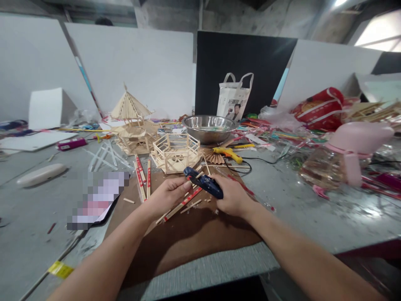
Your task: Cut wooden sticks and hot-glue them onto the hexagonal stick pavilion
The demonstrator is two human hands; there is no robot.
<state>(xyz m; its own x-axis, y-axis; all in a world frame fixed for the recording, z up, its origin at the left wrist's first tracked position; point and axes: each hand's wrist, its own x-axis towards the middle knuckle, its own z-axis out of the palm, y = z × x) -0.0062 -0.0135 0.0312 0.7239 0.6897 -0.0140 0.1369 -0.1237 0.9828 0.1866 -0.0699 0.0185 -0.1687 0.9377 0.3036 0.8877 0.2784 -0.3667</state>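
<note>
My left hand [169,192] is closed, pinching a thin wooden stick [199,175] between thumb and fingers. The stick's far end reaches the head of a dark blue pair of shears [208,185]. My right hand [233,195] is wrapped round the handles of the shears; its palm hides part of them. Below both hands, chopsticks in a red and white paper wrapper [181,205] and a short cut stick [191,206] lie on a brown board [188,238]. More wrapped chopsticks [148,179] lie left of my hands. A railing-like stick frame [176,154] stands just beyond them.
A pagoda-like stick model [133,121] stands back left, near a steel bowl [209,128] and a paper bag [234,98]. A yellow glue gun [228,154] with a cord lies behind my right hand. A phone [100,198] is left, a pink-lidded jug [341,154] right.
</note>
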